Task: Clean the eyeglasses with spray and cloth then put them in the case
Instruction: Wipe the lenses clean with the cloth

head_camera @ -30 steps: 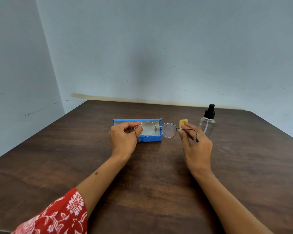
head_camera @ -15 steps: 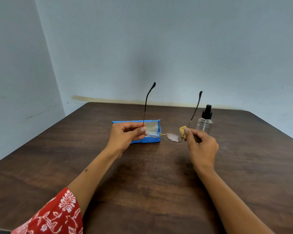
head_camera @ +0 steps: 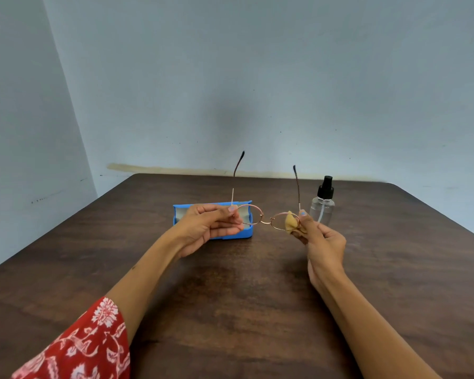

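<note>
Thin gold-rimmed eyeglasses (head_camera: 263, 219) hang in the air above the table, lenses tilted toward me and both temple arms pointing up. My left hand (head_camera: 208, 225) pinches the left rim and hinge. My right hand (head_camera: 319, 242) holds the right hinge together with a small yellow cloth (head_camera: 291, 221), which lies against the right lens. Behind my left hand lies the open blue case (head_camera: 246, 234) with a pale lining. A clear spray bottle (head_camera: 323, 203) with a black pump top stands just behind my right hand.
A dark brown wooden table (head_camera: 244, 296) fills the lower view; its far edge meets a pale blue wall. Case and bottle stand near the middle. A red patterned sleeve (head_camera: 85, 343) covers my left upper arm.
The glasses have been turned so the temple arms point up instead of toward me. The lenses now tilt more toward me, and the cloth sits on the right lens.
</note>
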Motion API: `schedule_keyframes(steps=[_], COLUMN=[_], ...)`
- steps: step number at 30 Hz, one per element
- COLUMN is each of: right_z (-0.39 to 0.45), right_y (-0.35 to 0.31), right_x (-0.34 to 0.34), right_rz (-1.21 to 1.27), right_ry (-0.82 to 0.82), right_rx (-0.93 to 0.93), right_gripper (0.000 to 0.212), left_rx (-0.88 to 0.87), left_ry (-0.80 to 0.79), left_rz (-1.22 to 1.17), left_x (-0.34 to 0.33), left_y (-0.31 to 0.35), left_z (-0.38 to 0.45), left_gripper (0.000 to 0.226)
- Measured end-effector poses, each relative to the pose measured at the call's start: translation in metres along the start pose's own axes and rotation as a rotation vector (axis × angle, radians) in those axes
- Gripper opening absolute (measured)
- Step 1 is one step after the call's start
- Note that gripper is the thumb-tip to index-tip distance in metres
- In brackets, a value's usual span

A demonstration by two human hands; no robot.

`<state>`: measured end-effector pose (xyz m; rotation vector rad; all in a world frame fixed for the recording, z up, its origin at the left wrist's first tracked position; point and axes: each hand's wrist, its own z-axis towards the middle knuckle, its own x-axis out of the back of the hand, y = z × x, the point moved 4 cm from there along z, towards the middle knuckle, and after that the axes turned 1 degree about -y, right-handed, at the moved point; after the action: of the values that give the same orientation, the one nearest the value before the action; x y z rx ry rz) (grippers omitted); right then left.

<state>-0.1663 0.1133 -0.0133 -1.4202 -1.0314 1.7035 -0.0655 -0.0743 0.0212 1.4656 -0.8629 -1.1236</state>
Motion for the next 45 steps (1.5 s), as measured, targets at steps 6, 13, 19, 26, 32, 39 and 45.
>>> schedule_keyframes(steps=[6, 13, 19, 26, 32, 39, 45], right_z=[-0.011, -0.015, -0.026, -0.050, -0.048, -0.056, -0.041], right_y=[0.005, 0.012, -0.001, -0.031, -0.019, -0.002, -0.009], right_x=[-0.018, -0.020, -0.028, -0.069, -0.086, -0.086, -0.076], right_rz=[0.296, 0.233, -0.448, -0.829, -0.988, -1.050, -1.031], right_ry=[-0.153, -0.202, -0.228, -0.194, -0.225, -0.409, -0.217], right_rx=[-0.334, -0.458, 0.226, 1.335, 1.520, 1.472, 1.393], right_gripper=[0.007, 0.007, 0.023, 0.013, 0.019, 0.027, 0.025], left_rx=[-0.093, -0.157, -0.135, -0.117, -0.119, -0.130, -0.142], left_ry=[0.196, 0.346, 0.384, 0.361, 0.367, 0.400, 0.407], left_rz=[-0.071, -0.233, -0.308, -0.357, -0.360, -0.309, -0.245], left_x=[0.006, 0.010, 0.006, -0.001, -0.006, -0.006, -0.007], left_y=[-0.001, 0.008, 0.003, -0.002, -0.002, 0.000, -0.002], left_z=[-0.003, -0.008, -0.009, -0.009, -0.012, -0.012, -0.014], left_gripper=[0.016, 0.009, 0.009, 0.012, 0.010, 0.009, 0.014])
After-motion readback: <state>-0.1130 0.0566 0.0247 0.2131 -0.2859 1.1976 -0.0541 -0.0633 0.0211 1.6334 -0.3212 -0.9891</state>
